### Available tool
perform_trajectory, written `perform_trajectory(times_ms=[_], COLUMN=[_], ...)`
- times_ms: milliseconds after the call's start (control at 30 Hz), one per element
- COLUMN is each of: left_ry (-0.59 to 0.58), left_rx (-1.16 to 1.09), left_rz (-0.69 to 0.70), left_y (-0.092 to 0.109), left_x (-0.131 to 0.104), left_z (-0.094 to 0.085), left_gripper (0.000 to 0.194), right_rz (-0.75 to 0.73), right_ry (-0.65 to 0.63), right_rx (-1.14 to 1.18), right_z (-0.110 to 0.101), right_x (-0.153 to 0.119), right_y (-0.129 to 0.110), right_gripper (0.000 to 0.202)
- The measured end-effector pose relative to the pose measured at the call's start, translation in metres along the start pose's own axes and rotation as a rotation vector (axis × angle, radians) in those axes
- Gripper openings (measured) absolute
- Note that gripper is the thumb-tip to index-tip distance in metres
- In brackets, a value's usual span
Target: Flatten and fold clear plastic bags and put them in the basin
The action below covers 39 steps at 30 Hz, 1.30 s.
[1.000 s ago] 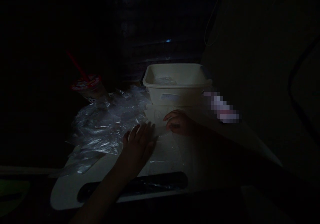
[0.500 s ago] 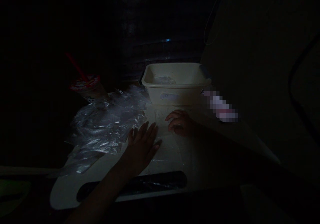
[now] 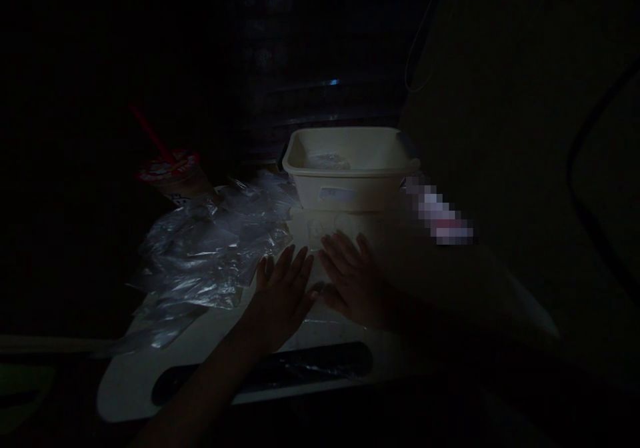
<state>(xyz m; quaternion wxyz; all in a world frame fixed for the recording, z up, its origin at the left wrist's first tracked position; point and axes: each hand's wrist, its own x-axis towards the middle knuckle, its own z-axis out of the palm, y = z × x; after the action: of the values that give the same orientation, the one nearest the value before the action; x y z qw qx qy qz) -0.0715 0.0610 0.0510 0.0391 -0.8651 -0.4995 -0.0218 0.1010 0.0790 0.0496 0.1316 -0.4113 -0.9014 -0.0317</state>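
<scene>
Both hands lie palm down, side by side, over a clear plastic sheet or bag (image 3: pixel 325 313) on a pale board (image 3: pixel 127 381). My left hand (image 3: pixel 281 299) has its fingers spread and holds nothing. Close to its thumb is the thumb of my right hand (image 3: pixel 354 281), whose fingers are stretched forward and apart, also holding nothing. A heap of clear plastic bags (image 3: pixel 200 255) lies to the left of my left hand. Beyond the hands stands a cream plastic bin (image 3: pixel 320 191) with some clear plastic (image 3: pixel 327 161) inside.
Behind the bag heap at the left is a cup (image 3: pixel 187 185) with a red lid and a red straw (image 3: pixel 153 133). A blurred-out pinkish object (image 3: pixel 447 221) lies right of the bin. A dark slot (image 3: pixel 350 360) runs along the board's near edge. The surroundings are very dark.
My right hand has come down and toward me, its curled fingers now stretched out flat beside my left hand. The left hand has hardly moved.
</scene>
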Motion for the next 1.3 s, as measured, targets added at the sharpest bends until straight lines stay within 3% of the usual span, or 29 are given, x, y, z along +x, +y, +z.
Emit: perform_trajectory(times_ms=[433,600,733,833,967,1033,1167,1300], left_ry=[-0.003,-0.002,-0.048,-0.076,0.015,0.060,0.117,0.139], left_rx=[-0.035,-0.255,-0.355,-0.281,-0.170,-0.123,-0.194,-0.276], left_rz=[-0.014,-0.005,0.076,0.144,0.194,0.242,0.321,0.301], left_y=[0.001,-0.007,-0.008,-0.001,0.010,0.013,0.017,0.025], left_x=[0.000,-0.004,-0.027,-0.052,-0.076,-0.079,-0.077,-0.078], left_z=[-0.001,-0.013,-0.028,-0.033,-0.029,-0.024,-0.015,-0.011], left_gripper=[0.048,0.048,0.052,0.064,0.069,0.060,0.040,0.035], right_rz=[0.083,0.172,0.111,0.028,-0.115,-0.145,-0.050,-0.056], right_ry=[-0.058,0.062,0.070,0.003,-0.024,-0.041,-0.030,0.046], right_rx=[-0.064,-0.045,-0.069,-0.089,-0.049,-0.021,-0.012,0.042], right_z=[-0.005,-0.016,-0.022,-0.017,-0.001,0.004,-0.001,-0.005], right_x=[-0.014,-0.018,-0.049,-0.081,-0.110,-0.115,-0.110,-0.107], right_y=[0.021,0.046,0.057,0.051,0.035,0.025,0.000,-0.008], right_gripper=[0.054,0.046,0.043,0.044,0.051,0.051,0.042,0.042])
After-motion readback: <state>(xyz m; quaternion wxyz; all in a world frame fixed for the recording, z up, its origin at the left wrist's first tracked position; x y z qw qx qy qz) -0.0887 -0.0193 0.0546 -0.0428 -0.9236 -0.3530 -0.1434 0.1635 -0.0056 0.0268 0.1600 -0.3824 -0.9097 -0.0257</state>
